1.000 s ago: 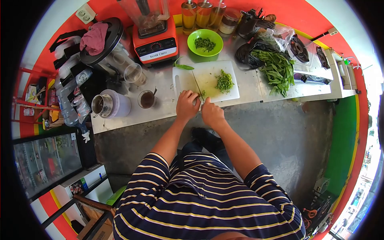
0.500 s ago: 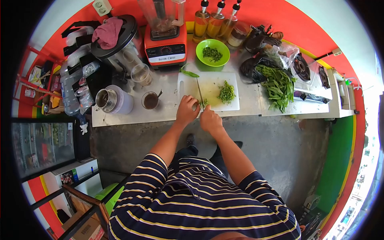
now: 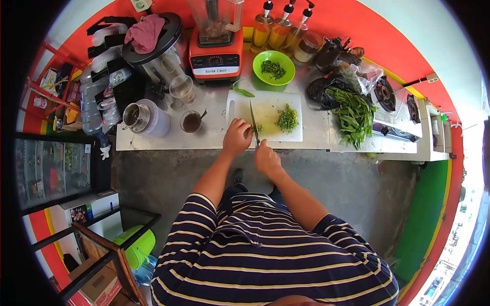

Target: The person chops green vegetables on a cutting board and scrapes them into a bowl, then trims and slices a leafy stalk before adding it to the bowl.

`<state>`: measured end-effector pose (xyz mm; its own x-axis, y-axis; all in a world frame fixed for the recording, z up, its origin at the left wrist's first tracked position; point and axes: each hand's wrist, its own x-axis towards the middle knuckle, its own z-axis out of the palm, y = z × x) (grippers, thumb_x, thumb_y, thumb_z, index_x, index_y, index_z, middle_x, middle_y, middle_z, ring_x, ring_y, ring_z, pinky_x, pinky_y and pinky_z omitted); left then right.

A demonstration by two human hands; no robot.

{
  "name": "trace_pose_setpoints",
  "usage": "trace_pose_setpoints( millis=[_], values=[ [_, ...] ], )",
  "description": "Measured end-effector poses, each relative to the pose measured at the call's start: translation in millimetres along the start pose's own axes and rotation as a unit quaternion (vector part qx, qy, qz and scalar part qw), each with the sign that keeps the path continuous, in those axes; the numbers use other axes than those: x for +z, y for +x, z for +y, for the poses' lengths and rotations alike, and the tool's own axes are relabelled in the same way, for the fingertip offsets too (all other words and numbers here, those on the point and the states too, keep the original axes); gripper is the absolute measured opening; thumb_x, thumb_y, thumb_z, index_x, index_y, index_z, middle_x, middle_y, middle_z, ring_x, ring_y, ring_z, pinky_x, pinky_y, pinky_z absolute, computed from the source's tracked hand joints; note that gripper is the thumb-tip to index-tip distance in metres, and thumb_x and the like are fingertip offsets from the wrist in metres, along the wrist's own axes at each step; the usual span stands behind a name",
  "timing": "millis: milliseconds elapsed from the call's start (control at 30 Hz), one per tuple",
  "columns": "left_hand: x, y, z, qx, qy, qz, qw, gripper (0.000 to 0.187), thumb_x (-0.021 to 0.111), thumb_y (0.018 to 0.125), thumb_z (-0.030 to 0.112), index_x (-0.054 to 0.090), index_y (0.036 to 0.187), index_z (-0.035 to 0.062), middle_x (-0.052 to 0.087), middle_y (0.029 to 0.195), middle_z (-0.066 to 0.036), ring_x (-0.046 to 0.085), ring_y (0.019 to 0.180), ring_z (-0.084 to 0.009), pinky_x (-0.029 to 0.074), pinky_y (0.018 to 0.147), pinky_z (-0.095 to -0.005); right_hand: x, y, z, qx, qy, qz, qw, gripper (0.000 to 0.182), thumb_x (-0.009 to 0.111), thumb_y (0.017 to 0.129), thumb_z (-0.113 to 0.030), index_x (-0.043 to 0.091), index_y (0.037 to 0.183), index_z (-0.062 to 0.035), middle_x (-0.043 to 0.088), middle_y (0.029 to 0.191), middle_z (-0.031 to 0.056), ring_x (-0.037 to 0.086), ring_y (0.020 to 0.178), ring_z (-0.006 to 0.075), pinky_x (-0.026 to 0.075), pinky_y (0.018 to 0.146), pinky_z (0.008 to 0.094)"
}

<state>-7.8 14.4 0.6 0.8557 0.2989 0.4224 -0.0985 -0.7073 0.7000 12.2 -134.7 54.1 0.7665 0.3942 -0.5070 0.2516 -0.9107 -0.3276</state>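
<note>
My right hand (image 3: pixel 267 157) is closed round the handle of a kitchen knife (image 3: pixel 253 118), whose blade points away across the white cutting board (image 3: pixel 240 113). At the board's near edge, just left of the blade, my left hand (image 3: pixel 237 136) has its fingers curled together; whatever they hold is hidden. A few green bits (image 3: pixel 260 127) lie right of the blade. Farther right on the board is a pile of chopped green leaves (image 3: pixel 287 119). A long green leaf (image 3: pixel 243 92) rests across the board's far edge.
Behind the board stands a green bowl (image 3: pixel 281 80) with chopped greens inside. A red blender (image 3: pixel 216 64), a glass of brown liquid (image 3: pixel 191 122) and a jug (image 3: pixel 148 120) are to the left. Leafy greens (image 3: pixel 353 120) lie right, beside a stove (image 3: pixel 398 113). Oil bottles (image 3: pixel 279 33) line the back.
My left hand has drawn slightly left from the blade, and fewer green bits show beside it. The knife stays in my right hand. The whole view has shifted a little.
</note>
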Motion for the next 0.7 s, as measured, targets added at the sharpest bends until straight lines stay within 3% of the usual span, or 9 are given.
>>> trace_pose_setpoints(
  millis=[133, 233, 700],
  values=[
    [-1, 1, 0, -0.001, 0.006, -0.004, 1.0, 0.008, 0.067, 0.08, 0.005, 0.066, 0.088, 0.0021, 0.058, 0.088, -0.011, 0.055, 0.091, -0.033, 0.049, 0.08, -0.0424, 1, 7, -1, 0.002, 0.011, 0.01, 1.0, 0.027, 0.048, 0.097, -0.021, 0.044, 0.114, -0.0001, 0.068, 0.103, 0.0333, 0.067, 0.1, 0.0496, 0.052, 0.09, 0.0558],
    [1, -1, -1, -0.006, 0.007, -0.012, 1.0, 0.008, 0.067, 0.08, 0.005, 0.066, 0.088, 0.002, 0.058, 0.088, -0.011, 0.055, 0.09, -0.0329, 0.049, 0.08, -0.0426, -9, 19, -2, -0.047, -0.026, 0.022, 0.998, 0.027, 0.047, 0.097, -0.02, 0.043, 0.114, 0.001, 0.068, 0.103, 0.0339, 0.068, 0.099, 0.049, 0.053, 0.088, 0.0558],
    [1, -1, 0, 0.004, -0.002, 0.0, 1.0, 0.01, 0.069, 0.08, 0.005, 0.068, 0.089, 0.0003, 0.059, 0.086, -0.012, 0.057, 0.088, -0.0321, 0.049, 0.078, -0.042, -9, 14, 0, -0.026, -0.012, 0.034, 0.999, 0.025, 0.049, 0.096, -0.018, 0.044, 0.111, 0.0017, 0.069, 0.1, 0.0341, 0.068, 0.097, 0.0497, 0.054, 0.087, 0.0555]
  ],
)
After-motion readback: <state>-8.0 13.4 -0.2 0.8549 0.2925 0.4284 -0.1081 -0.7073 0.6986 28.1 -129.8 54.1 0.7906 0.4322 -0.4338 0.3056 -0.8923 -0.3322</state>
